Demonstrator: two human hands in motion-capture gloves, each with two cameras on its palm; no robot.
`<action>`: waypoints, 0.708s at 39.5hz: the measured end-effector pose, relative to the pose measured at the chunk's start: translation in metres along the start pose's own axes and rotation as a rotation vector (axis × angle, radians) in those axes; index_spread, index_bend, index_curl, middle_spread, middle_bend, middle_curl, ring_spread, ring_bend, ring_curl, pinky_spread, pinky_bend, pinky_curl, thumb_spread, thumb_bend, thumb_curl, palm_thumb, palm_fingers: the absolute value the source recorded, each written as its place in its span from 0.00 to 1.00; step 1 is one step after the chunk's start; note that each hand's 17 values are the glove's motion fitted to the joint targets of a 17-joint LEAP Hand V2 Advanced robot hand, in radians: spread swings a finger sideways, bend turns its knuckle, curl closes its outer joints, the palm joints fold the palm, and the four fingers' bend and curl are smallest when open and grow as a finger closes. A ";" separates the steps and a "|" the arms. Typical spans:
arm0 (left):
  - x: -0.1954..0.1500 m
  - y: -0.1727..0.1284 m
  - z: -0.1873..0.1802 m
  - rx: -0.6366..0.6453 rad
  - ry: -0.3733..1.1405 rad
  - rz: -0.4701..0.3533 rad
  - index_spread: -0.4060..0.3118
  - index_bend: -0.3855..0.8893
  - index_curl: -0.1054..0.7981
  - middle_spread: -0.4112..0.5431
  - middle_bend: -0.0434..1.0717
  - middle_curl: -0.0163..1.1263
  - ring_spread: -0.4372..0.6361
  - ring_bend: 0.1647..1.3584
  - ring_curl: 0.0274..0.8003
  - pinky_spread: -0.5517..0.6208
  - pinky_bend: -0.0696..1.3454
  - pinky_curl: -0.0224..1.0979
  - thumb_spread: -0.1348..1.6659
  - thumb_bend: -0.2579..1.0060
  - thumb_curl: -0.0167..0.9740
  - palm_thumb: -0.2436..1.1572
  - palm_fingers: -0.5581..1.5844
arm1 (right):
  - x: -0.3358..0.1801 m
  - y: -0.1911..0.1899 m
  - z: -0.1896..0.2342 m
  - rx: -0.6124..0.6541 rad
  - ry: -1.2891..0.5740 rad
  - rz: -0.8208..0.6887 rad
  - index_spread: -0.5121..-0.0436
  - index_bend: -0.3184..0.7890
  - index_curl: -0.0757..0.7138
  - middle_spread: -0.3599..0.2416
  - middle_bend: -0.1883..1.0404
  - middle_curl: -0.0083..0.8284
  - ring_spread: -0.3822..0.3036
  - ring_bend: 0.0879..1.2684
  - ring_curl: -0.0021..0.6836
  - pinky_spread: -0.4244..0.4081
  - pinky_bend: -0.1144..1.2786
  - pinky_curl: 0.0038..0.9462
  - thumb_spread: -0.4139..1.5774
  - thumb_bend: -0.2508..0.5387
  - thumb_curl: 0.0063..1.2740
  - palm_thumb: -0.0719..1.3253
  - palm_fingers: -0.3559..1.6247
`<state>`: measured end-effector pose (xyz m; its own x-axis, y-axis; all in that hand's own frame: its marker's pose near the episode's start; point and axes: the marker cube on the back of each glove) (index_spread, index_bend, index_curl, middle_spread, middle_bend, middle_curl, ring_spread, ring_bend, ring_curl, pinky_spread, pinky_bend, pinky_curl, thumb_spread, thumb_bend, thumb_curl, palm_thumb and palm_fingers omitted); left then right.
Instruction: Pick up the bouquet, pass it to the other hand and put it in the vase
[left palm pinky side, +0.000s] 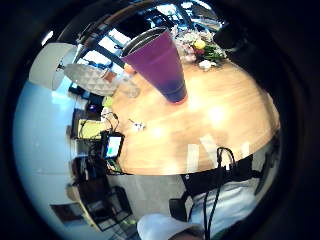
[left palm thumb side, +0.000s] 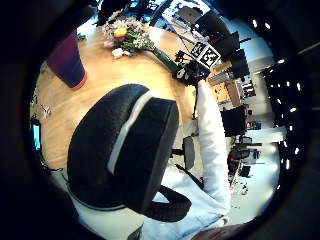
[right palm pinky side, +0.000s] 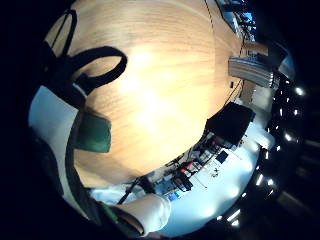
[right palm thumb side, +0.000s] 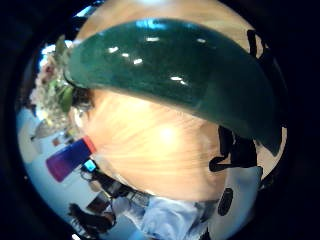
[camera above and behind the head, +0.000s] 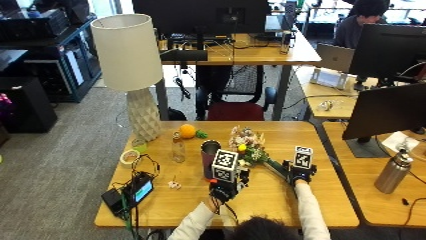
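Outside view: wooden worktop (camera above and behind the head: 266, 200) in an office; bouquet (camera above and behind the head: 251, 150) lies beside the vase (camera above and behind the head: 210, 159), lamp (camera above and behind the head: 133, 65) at the corner. Right hand (camera above and behind the head: 299, 175) grips the bouquet's green stem. Left hand (camera above and behind the head: 223, 190) near the vase, grip unclear. Right thumb view: stem (right palm thumb side: 175, 65) fills the palm.

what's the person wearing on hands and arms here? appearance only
Both hands, the left hand and the right hand, wear black gloves. Each forearm is covered by a white long sleeve reaching to the glove. The palm views show the same white sleeve fabric.
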<state>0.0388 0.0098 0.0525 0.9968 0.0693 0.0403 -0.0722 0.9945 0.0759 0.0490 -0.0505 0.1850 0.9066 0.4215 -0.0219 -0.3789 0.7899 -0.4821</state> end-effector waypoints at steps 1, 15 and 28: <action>0.000 0.000 0.000 0.000 -0.001 -0.004 0.55 0.41 0.44 0.48 0.20 0.31 0.50 0.32 0.37 0.61 0.28 0.34 0.71 0.19 0.26 0.19 0.46 | -0.001 0.001 0.000 -0.008 0.008 0.002 0.65 0.41 0.36 0.44 0.48 0.55 0.27 0.41 0.54 0.41 0.46 0.34 0.67 0.37 0.31 0.77 0.72; -0.014 -0.009 0.006 -0.024 0.039 -0.013 0.54 0.41 0.44 0.48 0.20 0.31 0.50 0.31 0.37 0.61 0.28 0.34 0.71 0.19 0.26 0.19 0.46 | 0.007 0.001 0.002 0.029 -0.117 -0.003 0.67 0.47 0.53 0.42 0.42 0.59 0.19 0.51 0.66 0.16 0.45 0.37 0.50 0.30 0.43 0.83 0.86; -0.016 -0.018 0.000 -0.049 0.073 -0.032 0.53 0.41 0.45 0.48 0.19 0.31 0.50 0.31 0.37 0.61 0.28 0.34 0.71 0.19 0.26 0.19 0.47 | 0.012 -0.015 -0.027 0.696 -0.023 0.074 0.67 0.65 0.68 0.40 0.70 0.73 0.26 0.64 0.76 0.20 0.51 0.45 0.61 0.30 0.40 0.78 0.97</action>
<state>0.0246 -0.0088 0.0504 0.9986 0.0410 -0.0341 -0.0401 0.9988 0.0269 0.0710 -0.0690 0.1685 0.8727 0.4882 -0.0105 -0.4772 0.8573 0.1931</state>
